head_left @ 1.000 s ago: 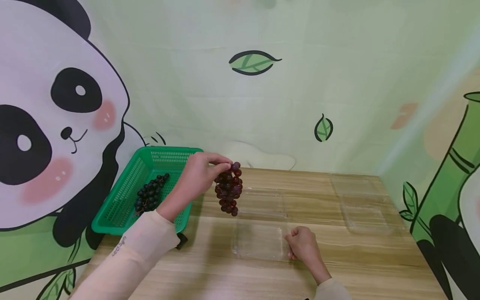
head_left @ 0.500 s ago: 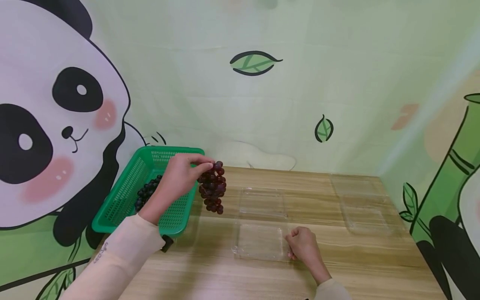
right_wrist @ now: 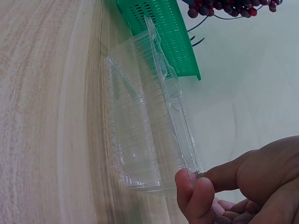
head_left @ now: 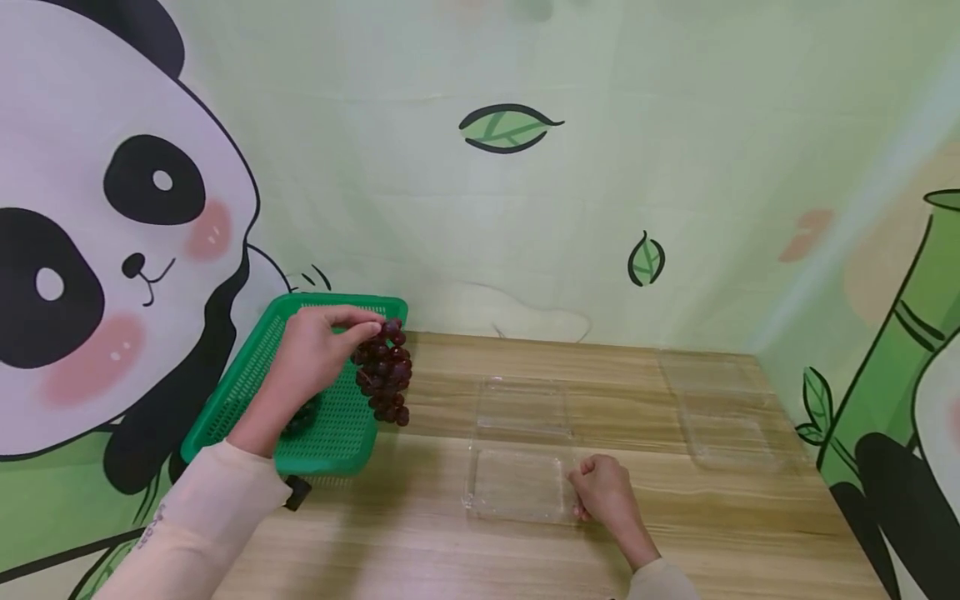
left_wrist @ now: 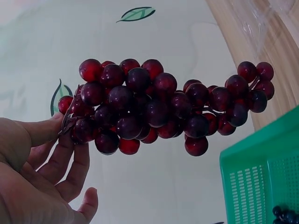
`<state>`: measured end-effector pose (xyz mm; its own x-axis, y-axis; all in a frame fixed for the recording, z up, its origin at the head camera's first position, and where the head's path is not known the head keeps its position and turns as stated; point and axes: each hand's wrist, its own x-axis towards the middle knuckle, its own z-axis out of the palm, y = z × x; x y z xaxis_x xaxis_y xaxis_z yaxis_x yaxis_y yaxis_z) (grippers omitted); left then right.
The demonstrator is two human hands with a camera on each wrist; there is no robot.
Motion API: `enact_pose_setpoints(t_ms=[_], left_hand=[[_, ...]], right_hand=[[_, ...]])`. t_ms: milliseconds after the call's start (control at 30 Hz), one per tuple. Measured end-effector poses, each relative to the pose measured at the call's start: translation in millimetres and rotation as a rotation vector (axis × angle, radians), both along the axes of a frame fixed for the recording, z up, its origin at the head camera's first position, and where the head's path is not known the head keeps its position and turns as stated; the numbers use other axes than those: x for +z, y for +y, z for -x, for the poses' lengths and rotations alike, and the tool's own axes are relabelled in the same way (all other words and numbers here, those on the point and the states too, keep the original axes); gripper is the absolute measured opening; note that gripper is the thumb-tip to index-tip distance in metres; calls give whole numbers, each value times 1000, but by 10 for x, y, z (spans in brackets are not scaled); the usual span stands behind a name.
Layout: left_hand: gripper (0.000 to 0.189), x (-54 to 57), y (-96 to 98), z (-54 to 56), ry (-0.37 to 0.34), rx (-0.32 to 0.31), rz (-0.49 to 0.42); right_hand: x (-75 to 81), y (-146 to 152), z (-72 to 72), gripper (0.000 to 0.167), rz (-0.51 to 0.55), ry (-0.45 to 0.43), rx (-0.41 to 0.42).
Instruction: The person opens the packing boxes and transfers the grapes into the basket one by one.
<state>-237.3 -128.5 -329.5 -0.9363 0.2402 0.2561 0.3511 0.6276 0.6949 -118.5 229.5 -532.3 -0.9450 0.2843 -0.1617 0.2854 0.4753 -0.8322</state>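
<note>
My left hand (head_left: 311,350) pinches the stem of a bunch of dark red grapes (head_left: 385,371), which hangs beside and over the right rim of a green plastic basket (head_left: 337,464). In the left wrist view thumb and fingertips hold the stem end, and the grapes (left_wrist: 154,109) stretch away from the hand. A darker bunch of grapes (head_left: 302,417) lies in the basket, mostly hidden behind my left arm. My right hand (head_left: 603,492) pinches the right edge of an opened clear plastic clamshell box (head_left: 521,483) on the table; the right wrist view shows thumb and fingers on the box's rim (right_wrist: 189,158).
A second clear plastic box (head_left: 727,433) lies open at the right back of the wooden table (head_left: 420,542). Behind the table stands a green backdrop (head_left: 375,167) printed with pandas and leaves.
My left hand has carried the red grapes leftward, from near the clear box to the basket's right rim. My right hand stays at the box's edge.
</note>
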Motion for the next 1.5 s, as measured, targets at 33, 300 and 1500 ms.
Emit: enact_pose_setpoints(t_ms=[33, 300, 1500], left_hand=[[22, 0, -31, 1, 5, 4, 5], [22, -19, -246, -3, 12, 39, 51], [32, -167, -795, 15, -61, 166, 86]], right_hand=[[2, -3, -2, 17, -2, 1, -4], [-14, -20, -4, 12, 25, 4, 4], [-15, -8, -1, 20, -29, -4, 3]])
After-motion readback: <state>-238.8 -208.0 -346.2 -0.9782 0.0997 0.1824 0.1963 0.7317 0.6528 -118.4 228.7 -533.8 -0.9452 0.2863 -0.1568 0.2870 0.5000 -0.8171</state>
